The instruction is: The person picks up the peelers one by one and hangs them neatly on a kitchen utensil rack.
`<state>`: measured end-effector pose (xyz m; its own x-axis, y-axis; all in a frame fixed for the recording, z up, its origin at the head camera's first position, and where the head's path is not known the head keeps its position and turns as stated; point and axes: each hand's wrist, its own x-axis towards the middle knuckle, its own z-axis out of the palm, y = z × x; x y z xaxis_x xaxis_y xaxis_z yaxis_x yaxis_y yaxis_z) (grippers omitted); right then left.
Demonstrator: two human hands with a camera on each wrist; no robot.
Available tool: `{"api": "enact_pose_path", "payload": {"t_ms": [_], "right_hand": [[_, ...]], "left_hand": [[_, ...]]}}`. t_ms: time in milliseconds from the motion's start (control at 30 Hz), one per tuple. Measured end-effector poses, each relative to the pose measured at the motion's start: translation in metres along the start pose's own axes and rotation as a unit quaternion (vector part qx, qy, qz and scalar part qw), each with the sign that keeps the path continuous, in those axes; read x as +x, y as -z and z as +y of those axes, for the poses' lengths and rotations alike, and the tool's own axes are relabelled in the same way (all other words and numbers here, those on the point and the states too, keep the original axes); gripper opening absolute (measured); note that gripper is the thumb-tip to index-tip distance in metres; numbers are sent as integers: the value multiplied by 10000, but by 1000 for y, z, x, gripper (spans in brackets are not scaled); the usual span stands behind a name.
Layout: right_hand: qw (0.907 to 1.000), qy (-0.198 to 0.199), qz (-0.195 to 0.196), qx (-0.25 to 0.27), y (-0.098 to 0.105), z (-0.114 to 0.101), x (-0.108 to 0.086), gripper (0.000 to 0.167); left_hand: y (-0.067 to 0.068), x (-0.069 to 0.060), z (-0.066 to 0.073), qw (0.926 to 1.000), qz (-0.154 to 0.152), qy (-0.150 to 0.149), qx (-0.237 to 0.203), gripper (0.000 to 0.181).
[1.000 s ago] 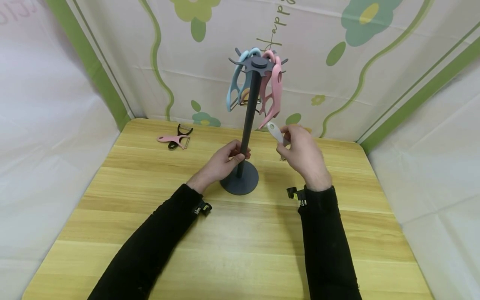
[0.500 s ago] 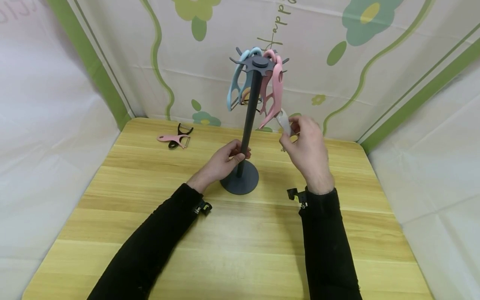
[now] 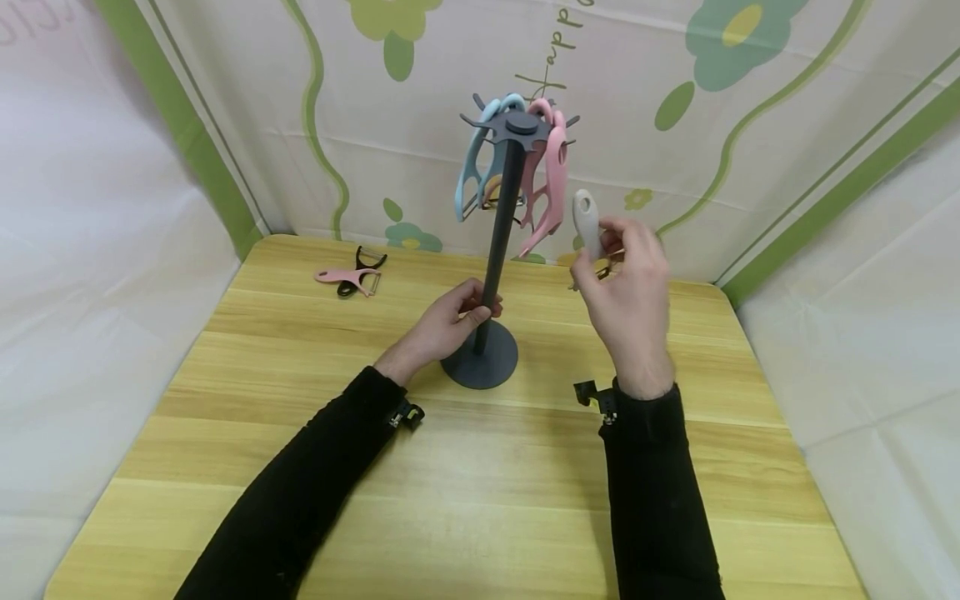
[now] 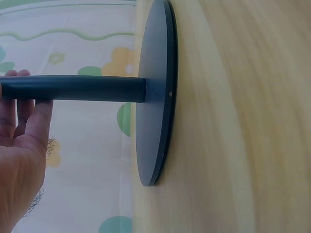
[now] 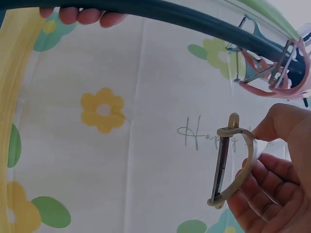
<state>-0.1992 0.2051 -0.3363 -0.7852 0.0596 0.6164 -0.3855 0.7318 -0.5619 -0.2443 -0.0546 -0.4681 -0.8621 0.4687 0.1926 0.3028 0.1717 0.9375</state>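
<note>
My left hand (image 3: 442,325) grips the dark pole of an upright stand (image 3: 501,242) just above its round base (image 4: 155,97). Between thumb and fingers of my right hand (image 3: 628,292) is a white peeler (image 3: 586,218), its handle with the hole pointing up; its metal blade (image 5: 221,167) shows in the right wrist view. That peeler is apart from the stand, to its right. From the hooks at the stand's top hang blue peelers (image 3: 468,167) on the left and pink peelers (image 3: 555,171) on the right.
A pink peeler (image 3: 347,276) lies across a black peeler (image 3: 369,259) on the wooden table (image 3: 450,500), at the back left. Some hooks (image 3: 471,122) of the stand carry nothing. A flower-printed cloth (image 3: 637,83) stands close behind the table.
My right hand has moved right and slightly up with the white peeler, away from the hanging pink one, and its handle now stands more upright. The left hand has stayed on the pole.
</note>
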Motion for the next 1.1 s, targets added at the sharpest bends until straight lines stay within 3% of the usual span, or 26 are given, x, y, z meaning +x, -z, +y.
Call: {"api": "enact_pose_path", "payload": {"t_ms": [367, 700, 1100], "right_hand": [[9968, 156, 451, 646, 9, -26, -7, 39], [9944, 432, 683, 680, 14, -50, -13, 42], [9858, 493, 1007, 1249, 8, -80, -18, 40]], "left_hand": [[0, -1, 0, 10000, -5, -31, -52, 22], [0, -2, 1, 9997, -63, 198, -154, 23], [0, -1, 1, 9998, -63, 134, -162, 23]]}}
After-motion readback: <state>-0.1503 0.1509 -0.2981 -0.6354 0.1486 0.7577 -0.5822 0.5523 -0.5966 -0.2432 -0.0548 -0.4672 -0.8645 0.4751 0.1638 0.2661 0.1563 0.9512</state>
